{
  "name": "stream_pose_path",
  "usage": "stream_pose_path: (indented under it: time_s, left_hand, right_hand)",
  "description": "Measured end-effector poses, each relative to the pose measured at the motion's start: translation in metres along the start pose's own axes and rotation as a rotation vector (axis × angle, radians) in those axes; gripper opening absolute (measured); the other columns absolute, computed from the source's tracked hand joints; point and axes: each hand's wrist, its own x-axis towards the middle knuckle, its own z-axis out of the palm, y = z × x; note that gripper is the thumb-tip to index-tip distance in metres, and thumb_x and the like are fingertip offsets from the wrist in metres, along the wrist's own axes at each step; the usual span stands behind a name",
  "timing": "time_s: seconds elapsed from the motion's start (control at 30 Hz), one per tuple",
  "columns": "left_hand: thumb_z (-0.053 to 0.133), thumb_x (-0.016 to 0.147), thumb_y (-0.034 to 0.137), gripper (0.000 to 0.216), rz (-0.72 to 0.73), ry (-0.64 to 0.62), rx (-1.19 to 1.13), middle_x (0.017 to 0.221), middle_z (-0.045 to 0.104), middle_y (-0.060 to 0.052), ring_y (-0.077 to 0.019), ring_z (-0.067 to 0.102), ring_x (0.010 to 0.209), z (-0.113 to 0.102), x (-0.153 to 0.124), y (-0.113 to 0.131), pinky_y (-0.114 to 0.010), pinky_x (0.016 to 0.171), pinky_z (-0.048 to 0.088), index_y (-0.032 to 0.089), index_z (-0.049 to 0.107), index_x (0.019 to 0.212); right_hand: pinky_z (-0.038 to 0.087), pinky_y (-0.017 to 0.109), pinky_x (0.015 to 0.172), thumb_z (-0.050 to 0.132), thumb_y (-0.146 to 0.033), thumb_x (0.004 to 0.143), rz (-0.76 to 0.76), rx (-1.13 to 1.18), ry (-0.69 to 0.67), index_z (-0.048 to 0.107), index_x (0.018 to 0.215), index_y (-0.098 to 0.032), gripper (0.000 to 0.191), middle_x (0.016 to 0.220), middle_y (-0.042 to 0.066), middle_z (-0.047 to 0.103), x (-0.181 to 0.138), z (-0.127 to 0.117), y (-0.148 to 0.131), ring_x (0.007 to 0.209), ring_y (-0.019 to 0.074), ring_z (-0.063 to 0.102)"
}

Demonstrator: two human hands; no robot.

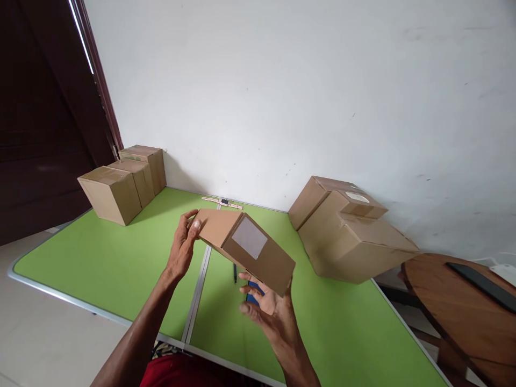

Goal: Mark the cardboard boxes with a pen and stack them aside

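Note:
A brown cardboard box (262, 266) with a pale blank label (250, 237) is held tilted above the green table, its right end lower. My left hand (185, 244) grips the box's left end, thumb on the near side and fingers over the far edge. Under the lower right end is my right hand (270, 309), palm up, fingers stretched and apart; its edge appears to touch the box's corner. Below them on the table lie a black pen (235, 273) and a blue object (253, 293), mostly hidden by the right hand.
Several cardboard boxes (116, 196) stand at the table's back left, and more boxes (342, 242) at the right. A watch with a pink strap (224, 202) lies near the wall. Beside the green table (121, 269) is a wooden table (439, 290) with a black flat device (481, 285).

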Motion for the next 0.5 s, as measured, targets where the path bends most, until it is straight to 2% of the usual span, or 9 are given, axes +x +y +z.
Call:
stream_pose_path:
  time_s: [0.07, 0.17, 0.23, 0.3, 0.4, 0.5]
  left_hand:
    - [0.046, 0.098, 0.076, 0.072, -0.006, -0.041, 0.003, 0.150, 0.058, -0.019, -0.0388, 0.058, 0.136, -0.001, -0.003, 0.004, -0.053, 0.106, 0.051, 0.021, 0.056, 0.144]
    - [0.041, 0.099, 0.078, 0.075, 0.028, -0.112, 0.048, 0.158, 0.053, -0.017, -0.0406, 0.048, 0.145, -0.005, -0.008, 0.007, -0.059, 0.117, 0.041, 0.024, 0.057, 0.148]
    - [0.040, 0.099, 0.078, 0.074, 0.051, -0.178, 0.115, 0.157, 0.054, -0.015, -0.0410, 0.047, 0.146, -0.010, -0.012, 0.010, -0.060, 0.120, 0.038, 0.026, 0.059, 0.147]
    - [0.047, 0.097, 0.077, 0.069, 0.028, -0.269, 0.149, 0.152, 0.058, -0.014, -0.0411, 0.053, 0.139, -0.015, -0.017, 0.013, -0.058, 0.115, 0.044, 0.027, 0.064, 0.141]
    - [0.065, 0.094, 0.067, 0.065, -0.096, -0.481, 0.029, 0.150, 0.060, -0.013, -0.0393, 0.062, 0.129, -0.022, -0.025, 0.021, -0.050, 0.101, 0.057, 0.028, 0.060, 0.146]
    - [0.072, 0.094, 0.057, 0.074, -0.173, -0.614, -0.120, 0.158, 0.055, -0.012, -0.0390, 0.059, 0.136, -0.026, -0.032, 0.027, -0.049, 0.106, 0.055, 0.031, 0.048, 0.159]
  right_hand:
    - [0.065, 0.048, 0.081, 0.094, -0.053, 0.068, 0.023, -0.060, 0.127, 0.044, 0.150, -0.036, 0.098, 0.111, 0.008, 0.076, -0.003, -0.003, -0.005, 0.101, 0.0312, 0.073]
    - [0.065, 0.043, 0.075, 0.095, -0.047, 0.065, -0.040, -0.165, 0.225, 0.060, 0.134, -0.030, 0.080, 0.116, 0.010, 0.076, -0.007, -0.012, -0.012, 0.098, 0.0303, 0.073]
    - [0.064, 0.041, 0.070, 0.093, -0.050, 0.066, -0.096, -0.224, 0.277, 0.067, 0.126, -0.025, 0.070, 0.111, 0.011, 0.077, -0.006, -0.020, -0.012, 0.092, 0.0300, 0.072]
    - [0.060, 0.038, 0.064, 0.084, -0.060, 0.075, -0.108, -0.226, 0.327, 0.071, 0.120, -0.022, 0.060, 0.105, 0.012, 0.078, -0.003, -0.025, -0.010, 0.088, 0.0300, 0.071]
    - [0.058, 0.037, 0.067, 0.070, -0.068, 0.087, -0.088, -0.150, 0.302, 0.072, 0.125, -0.020, 0.062, 0.116, 0.014, 0.078, 0.003, -0.028, -0.008, 0.099, 0.0327, 0.071]
    - [0.059, 0.040, 0.084, 0.062, -0.070, 0.094, -0.024, -0.082, 0.200, 0.069, 0.132, -0.021, 0.062, 0.129, 0.014, 0.075, 0.007, -0.027, -0.010, 0.114, 0.0344, 0.069]
